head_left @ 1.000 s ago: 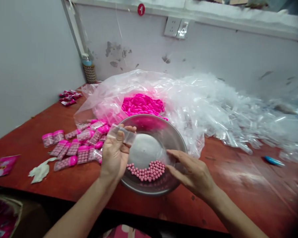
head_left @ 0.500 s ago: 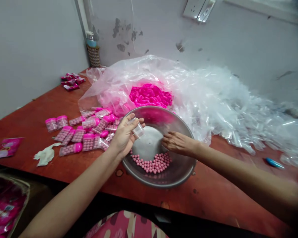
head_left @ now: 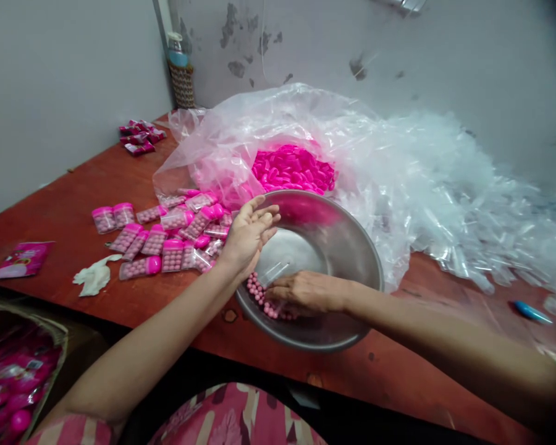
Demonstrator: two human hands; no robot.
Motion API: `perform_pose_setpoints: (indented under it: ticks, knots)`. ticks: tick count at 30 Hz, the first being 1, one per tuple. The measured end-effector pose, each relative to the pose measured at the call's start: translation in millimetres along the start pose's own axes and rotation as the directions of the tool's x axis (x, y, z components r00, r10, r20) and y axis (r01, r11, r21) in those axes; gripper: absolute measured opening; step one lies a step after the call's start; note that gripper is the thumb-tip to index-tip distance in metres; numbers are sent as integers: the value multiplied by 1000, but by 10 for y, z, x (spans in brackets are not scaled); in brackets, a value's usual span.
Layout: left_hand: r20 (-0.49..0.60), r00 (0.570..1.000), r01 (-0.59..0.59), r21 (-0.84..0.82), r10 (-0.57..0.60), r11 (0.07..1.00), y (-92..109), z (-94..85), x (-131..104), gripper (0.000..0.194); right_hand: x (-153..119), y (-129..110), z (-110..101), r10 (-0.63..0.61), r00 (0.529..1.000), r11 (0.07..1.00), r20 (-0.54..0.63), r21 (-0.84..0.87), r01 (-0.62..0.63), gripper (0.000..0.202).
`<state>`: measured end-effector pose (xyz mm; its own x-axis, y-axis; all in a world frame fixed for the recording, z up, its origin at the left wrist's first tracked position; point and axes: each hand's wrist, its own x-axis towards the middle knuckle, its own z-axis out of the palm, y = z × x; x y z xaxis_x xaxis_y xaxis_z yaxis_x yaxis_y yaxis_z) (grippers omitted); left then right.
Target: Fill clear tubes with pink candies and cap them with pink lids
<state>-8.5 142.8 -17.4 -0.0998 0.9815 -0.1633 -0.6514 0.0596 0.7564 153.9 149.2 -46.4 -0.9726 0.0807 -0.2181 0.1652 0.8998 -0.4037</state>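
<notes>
My left hand (head_left: pixel 251 238) hovers over the left side of a steel bowl (head_left: pixel 352 241), its fingers stretched out and nothing in them. Down inside the bowl, my right hand (head_left: pixel 308 292) grips a small clear plastic container (head_left: pixel 275 272), tilted among round pink balls (head_left: pixel 257 290). The right hand covers part of the container and many of the balls. Left of the bowl lie several filled containers with pink caps (head_left: pixel 171 254). Behind it, a clear plastic bag (head_left: pixel 222 142) holds a heap of loose bright pink caps (head_left: pixel 296 170).
A large pile of empty clear containers (head_left: pixel 472 210) spreads over the right of the red table (head_left: pixel 41 204). A blue object (head_left: pixel 532 312) lies near it. At left are a pink packet (head_left: pixel 24 259), a white scrap (head_left: pixel 95 276), small sachets (head_left: pixel 141 136) and a box (head_left: pixel 55 352) of pink packages.
The clear container has passed from my left hand to my right hand. My right hand has moved down and left into the balls, and the left fingers have opened. The view has shifted.
</notes>
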Motion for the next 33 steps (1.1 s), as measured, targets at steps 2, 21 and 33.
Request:
perform_pose_setpoints:
  ticks: [2, 21, 33]
  knots:
    - [24, 999, -49, 14, 48, 999, 20, -31, -46, 32, -41, -16, -47, 57, 998, 979, -21, 199, -51, 29]
    - [368, 910, -18, 498, -193, 867, -112, -5, -417, 31, -498, -143, -242, 588, 601, 691, -541, 723, -25, 38]
    - [374, 894, 26, 505, -246, 863, -77, -52, -425, 28, -619, -194, -425, 126, 764, 990, -633, 35, -134, 34]
